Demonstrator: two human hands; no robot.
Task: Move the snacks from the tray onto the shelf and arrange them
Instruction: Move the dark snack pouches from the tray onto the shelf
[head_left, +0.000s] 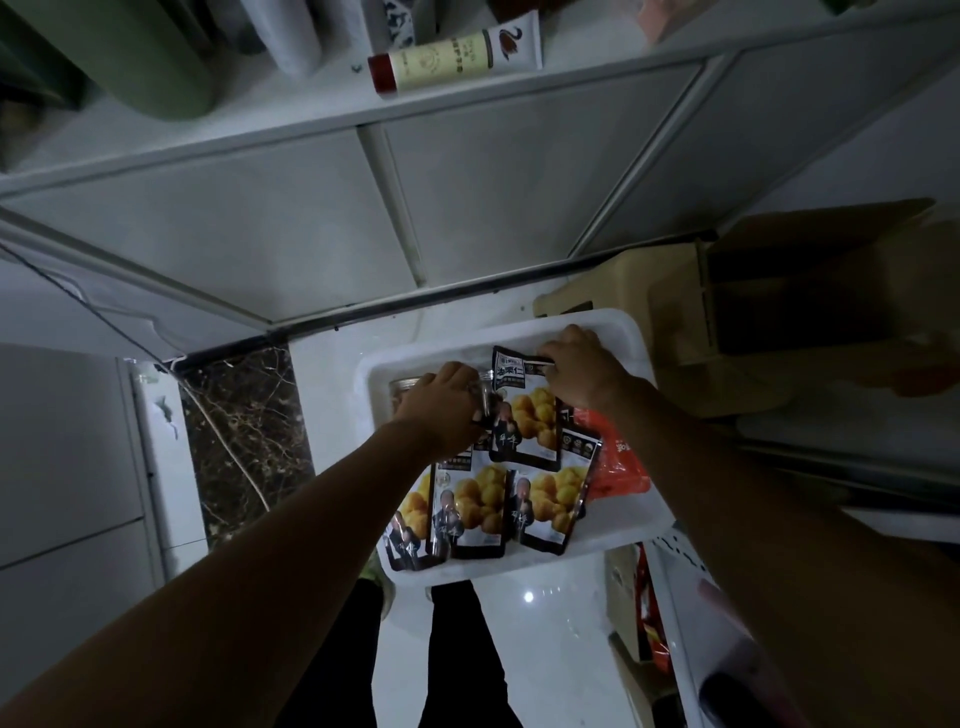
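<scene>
The white tray (618, 325) sits at the frame's centre, below the shelf (311, 96) that runs across the top. The uppermost chestnut pouch (527, 415) lies flat in the tray, its long axis running up and down the frame with its top edge towards the shelf. The right hand (582, 369) is nearer and pinches that pouch's upper right corner. The left hand (447, 400), just beside the pouch's left edge, has its fingers curled round a clear container (485, 402); in this dim light I cannot tell what kind. More chestnut pouches (478, 509) overlap along the tray's lower edge, and an orange packet (618, 462) lies at its right. The lift should go straight up the frame.
</scene>
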